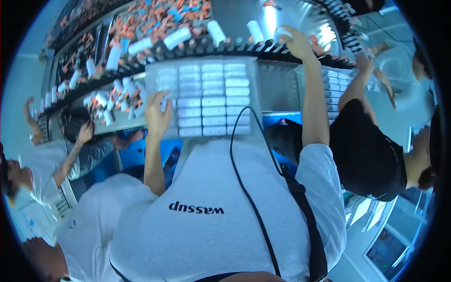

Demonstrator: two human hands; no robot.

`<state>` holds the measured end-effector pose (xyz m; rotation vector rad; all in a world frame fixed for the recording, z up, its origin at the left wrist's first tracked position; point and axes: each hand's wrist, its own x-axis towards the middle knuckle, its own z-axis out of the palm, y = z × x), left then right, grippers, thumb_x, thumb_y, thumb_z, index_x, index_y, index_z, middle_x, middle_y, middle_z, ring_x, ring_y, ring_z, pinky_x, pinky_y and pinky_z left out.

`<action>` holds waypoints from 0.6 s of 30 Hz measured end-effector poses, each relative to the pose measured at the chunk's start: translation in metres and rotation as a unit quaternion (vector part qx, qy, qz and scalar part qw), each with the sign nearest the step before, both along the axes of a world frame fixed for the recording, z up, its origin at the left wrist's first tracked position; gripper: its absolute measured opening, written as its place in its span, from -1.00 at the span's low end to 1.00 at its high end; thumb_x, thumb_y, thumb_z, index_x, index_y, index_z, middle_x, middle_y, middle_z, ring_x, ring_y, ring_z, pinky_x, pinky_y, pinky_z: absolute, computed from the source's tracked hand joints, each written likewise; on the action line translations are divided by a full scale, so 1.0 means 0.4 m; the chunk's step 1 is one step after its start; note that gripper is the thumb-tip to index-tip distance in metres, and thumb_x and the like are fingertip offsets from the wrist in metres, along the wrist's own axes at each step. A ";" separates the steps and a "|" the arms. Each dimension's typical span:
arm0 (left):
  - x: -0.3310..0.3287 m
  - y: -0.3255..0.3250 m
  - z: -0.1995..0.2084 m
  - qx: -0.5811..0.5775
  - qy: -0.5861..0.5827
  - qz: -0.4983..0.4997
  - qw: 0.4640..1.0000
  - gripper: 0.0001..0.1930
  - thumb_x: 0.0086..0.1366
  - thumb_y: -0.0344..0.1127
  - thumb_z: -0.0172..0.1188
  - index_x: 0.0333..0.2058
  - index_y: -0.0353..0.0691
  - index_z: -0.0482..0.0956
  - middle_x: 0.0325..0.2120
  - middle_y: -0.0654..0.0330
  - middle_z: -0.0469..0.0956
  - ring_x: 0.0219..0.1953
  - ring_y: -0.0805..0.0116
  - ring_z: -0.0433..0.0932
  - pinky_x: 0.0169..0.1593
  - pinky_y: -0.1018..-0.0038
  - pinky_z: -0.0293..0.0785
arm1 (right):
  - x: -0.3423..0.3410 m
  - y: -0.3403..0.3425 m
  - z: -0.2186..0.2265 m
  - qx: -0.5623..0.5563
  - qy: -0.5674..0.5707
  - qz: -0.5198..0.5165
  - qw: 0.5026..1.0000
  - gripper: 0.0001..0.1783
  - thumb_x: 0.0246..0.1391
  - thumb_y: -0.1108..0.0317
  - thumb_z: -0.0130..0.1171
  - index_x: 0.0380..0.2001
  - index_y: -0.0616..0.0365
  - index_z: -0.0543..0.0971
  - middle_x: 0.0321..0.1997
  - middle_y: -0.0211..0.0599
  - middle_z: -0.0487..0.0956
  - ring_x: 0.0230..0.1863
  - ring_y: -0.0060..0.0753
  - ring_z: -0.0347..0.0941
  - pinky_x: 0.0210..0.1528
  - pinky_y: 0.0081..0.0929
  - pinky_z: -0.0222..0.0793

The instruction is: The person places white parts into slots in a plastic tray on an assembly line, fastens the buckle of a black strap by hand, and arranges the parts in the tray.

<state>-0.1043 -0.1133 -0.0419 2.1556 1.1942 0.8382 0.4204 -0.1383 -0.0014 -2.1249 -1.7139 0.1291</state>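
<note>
In front of me lies a clear plastic tray [190,80] with rows of small white rectangular cases [213,111] in its near and right pockets. My left hand [158,115] is over the tray's left side, fingers curled with the thumb against a small white case [165,100] that the fingers partly hide. Stretched out to the far right, my right hand [297,43] closes its fingertips on a white case [284,32] at the edge of the black slotted rack [263,48]. More white cases [216,33] stand tilted along that rack.
Orange and blue pieces [159,21] are heaped beyond the rack. Mixed white and orange pieces [115,101] lie left of my tray. A second filled tray [332,84] is at right. Co-workers sit close on both sides, one in black [366,150]. A black cable [233,141] hangs before my chest.
</note>
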 end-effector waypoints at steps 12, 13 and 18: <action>-0.055 0.016 0.035 0.029 0.158 -0.138 0.977 -0.73 0.16 -0.41 0.32 -0.12 -0.17 0.67 -0.13 0.12 0.57 -0.02 0.05 0.52 0.04 0.18 0.47 | -0.420 -0.022 0.089 0.231 -0.156 -0.048 0.959 -0.52 0.12 0.28 0.24 0.10 0.20 0.48 0.11 -0.01 0.54 0.10 0.11 0.49 0.11 -0.13 0.43; -0.059 0.024 0.030 0.030 0.205 -0.149 0.967 -0.71 0.15 -0.40 0.34 -0.11 -0.16 0.66 -0.12 0.13 0.55 0.00 0.06 0.50 0.05 0.18 0.47 | -0.462 -0.062 0.079 0.159 -0.028 -0.040 0.986 -0.63 0.08 0.32 0.26 -0.02 0.17 0.56 0.06 -0.04 0.58 0.07 0.06 0.51 0.08 -0.14 0.45; -0.069 0.028 0.013 0.042 0.217 -0.136 0.966 -0.67 0.12 -0.39 0.36 -0.09 -0.19 0.61 -0.11 0.13 0.50 0.02 0.03 0.47 0.07 0.18 0.44 | -0.537 -0.174 -0.078 -0.006 0.019 0.045 0.999 -0.77 -0.01 0.34 0.35 -0.22 0.04 0.69 -0.18 -0.24 0.64 -0.02 -0.16 0.53 -0.01 -0.22 0.47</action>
